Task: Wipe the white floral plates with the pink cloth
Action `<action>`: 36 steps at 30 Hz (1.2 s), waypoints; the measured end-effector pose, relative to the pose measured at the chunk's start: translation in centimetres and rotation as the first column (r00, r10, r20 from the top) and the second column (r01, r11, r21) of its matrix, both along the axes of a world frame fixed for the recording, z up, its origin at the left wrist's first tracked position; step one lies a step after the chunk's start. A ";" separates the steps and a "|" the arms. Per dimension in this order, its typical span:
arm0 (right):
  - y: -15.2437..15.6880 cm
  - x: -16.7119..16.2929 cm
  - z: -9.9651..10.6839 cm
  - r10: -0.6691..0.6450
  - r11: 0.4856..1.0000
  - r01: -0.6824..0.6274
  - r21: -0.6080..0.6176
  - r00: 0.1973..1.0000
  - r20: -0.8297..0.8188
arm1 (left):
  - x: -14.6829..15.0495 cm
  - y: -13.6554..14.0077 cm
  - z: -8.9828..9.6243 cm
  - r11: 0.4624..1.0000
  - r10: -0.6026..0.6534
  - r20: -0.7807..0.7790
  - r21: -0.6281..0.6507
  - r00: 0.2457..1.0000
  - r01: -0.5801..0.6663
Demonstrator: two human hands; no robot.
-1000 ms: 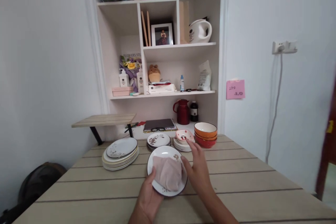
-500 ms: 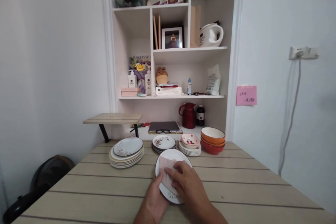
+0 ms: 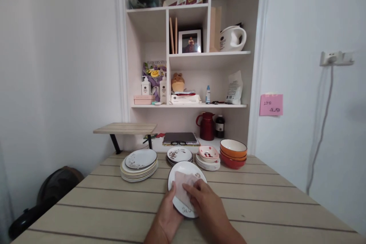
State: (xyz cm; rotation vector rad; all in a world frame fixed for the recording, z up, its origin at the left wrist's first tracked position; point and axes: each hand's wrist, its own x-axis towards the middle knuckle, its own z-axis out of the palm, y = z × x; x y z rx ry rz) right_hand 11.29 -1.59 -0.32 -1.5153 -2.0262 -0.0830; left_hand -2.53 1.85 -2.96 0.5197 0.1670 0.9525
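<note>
An oval white plate (image 3: pixel 177 168) with a dark rim and a small floral print is tilted up over the table in front of me. My left hand (image 3: pixel 167 211) grips its lower left edge, thumb on the front and fingers behind. Against the plate's face, my right hand (image 3: pixel 206 203) presses a pale pink cloth (image 3: pixel 180 183), with bent fingers closed on it. Beyond the plate stand a stack of flower-printed round plates (image 3: pixel 179 154) and a pink square bowl (image 3: pixel 208 152) on small white plates (image 3: pixel 208 164).
A stack of larger plates (image 3: pixel 139 167) is at left, beneath a small raised shelf (image 3: pixel 126 127). Orange and red bowls (image 3: pixel 233 154) are nested at right. Behind the slatted table (image 3: pixel 274 202) are a laptop (image 3: pixel 179 137), glasses and a red jug (image 3: pixel 207 126).
The plate has shifted slightly left and up in the view, along with both hands. My right hand and the cloth have moved a little on the plate's face.
</note>
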 end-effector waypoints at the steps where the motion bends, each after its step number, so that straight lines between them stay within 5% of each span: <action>1: -0.2 -0.4 0.1 0.011 1.000 -0.011 0.026 1.000 0.001 | 0.1 -0.1 0.0 1.000 -0.007 -0.006 0.013 1.000 0.007; 8: 1.2 1.4 1.0 -0.039 0.984 0.043 0.174 0.999 -0.029 | 0.7 -0.6 -0.1 1.000 0.000 -0.037 -0.012 0.999 -0.001; 17: 0.4 0.7 -0.2 0.005 1.000 -0.005 -0.001 1.000 -0.015 | -0.2 -0.1 0.6 0.997 0.059 -0.021 -0.049 0.998 -0.060; 28: 1.4 1.9 0.7 -0.007 0.993 0.016 0.114 0.997 -0.081 | 0.7 -0.6 0.1 1.000 -0.002 -0.032 -0.003 0.999 0.001; 36: 0.1 0.9 -0.1 0.026 0.997 -0.030 -0.068 0.998 -0.051 | -0.4 0.0 0.3 0.999 0.024 -0.008 -0.026 1.000 -0.024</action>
